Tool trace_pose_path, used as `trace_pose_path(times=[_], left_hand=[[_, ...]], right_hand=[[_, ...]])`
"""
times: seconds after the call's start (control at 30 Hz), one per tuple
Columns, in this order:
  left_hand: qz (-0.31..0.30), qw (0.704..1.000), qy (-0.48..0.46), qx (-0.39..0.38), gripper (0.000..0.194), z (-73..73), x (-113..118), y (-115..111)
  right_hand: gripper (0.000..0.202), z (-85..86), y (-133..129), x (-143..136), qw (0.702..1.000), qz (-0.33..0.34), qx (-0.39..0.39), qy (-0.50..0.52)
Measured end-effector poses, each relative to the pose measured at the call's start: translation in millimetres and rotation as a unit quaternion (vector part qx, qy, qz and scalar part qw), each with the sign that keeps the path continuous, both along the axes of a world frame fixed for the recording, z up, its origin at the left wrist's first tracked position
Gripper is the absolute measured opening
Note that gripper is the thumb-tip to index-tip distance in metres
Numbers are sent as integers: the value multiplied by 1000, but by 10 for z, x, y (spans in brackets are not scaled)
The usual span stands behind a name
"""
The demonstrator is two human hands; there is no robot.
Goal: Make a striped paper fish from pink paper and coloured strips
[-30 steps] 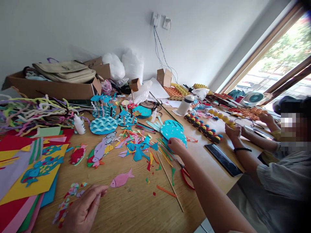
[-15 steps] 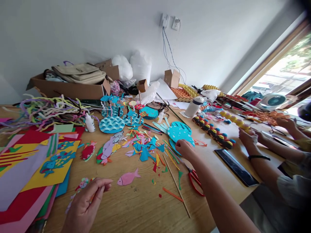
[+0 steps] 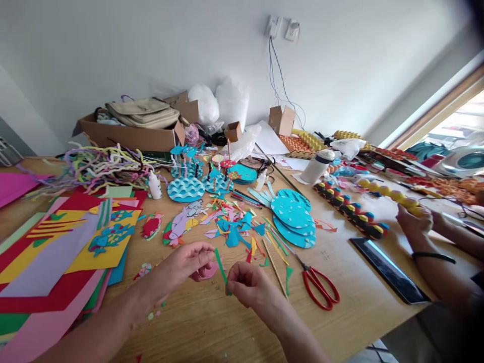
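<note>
A thin green paper strip (image 3: 221, 267) stretches between my two hands above the table. My left hand (image 3: 192, 259) pinches its upper end between thumb and fingers. The lower end sits in the closed fingers of my right hand (image 3: 251, 288). Behind my left fingertips lies a pink paper fish (image 3: 210, 271), partly covered. Red-handled scissors (image 3: 320, 287) lie to the right of my right hand, their handles spread. A thin wooden stick (image 3: 275, 268) runs beside that hand, its near end by my wrist. Colourful paper scraps (image 3: 234, 234) are strewn just beyond both hands.
Stacked coloured paper (image 3: 56, 297) covers the left side. Blue scalloped discs (image 3: 293, 217), a glue bottle (image 3: 155, 185) and pipe cleaners (image 3: 102, 169) stand or lie farther back. A dark tablet (image 3: 389, 269) lies at right, near another person's hands (image 3: 414, 222) on a yellow piece.
My right hand has come back from the blue discs toward my left hand, which moved up and right. The green strip now shows between them. The view has turned slightly left.
</note>
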State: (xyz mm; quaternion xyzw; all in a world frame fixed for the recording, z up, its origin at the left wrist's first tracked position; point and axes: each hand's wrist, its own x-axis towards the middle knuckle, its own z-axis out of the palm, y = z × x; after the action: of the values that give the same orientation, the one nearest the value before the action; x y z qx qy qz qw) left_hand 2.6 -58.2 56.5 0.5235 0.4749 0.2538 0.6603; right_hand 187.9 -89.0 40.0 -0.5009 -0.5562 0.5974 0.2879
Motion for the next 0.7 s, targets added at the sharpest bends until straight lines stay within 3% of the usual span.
trace_pose_path(times=[0.17, 0.43, 0.53, 0.63, 0.7], left_hand=[[-15, 1000, 3, -8, 35, -80, 31, 58], [11, 999, 20, -26, 30, -78, 51, 54], [18, 999, 3, -41, 33, -58, -21, 69], [10, 998, -12, -57, 34, -46, -57, 87], [3, 998, -15, -64, 33, -37, -49, 92]], right_hand=[[5, -84, -13, -69, 999, 9, -3, -31], [13, -209, -74, -57, 999, 30, 4, -21], [7, -288, -91, 0, 976, -24, 180, -118], [23, -316, -96, 3, 889, -20, 403, -217], [28, -293, -94, -30, 833, 19, 492, -251]])
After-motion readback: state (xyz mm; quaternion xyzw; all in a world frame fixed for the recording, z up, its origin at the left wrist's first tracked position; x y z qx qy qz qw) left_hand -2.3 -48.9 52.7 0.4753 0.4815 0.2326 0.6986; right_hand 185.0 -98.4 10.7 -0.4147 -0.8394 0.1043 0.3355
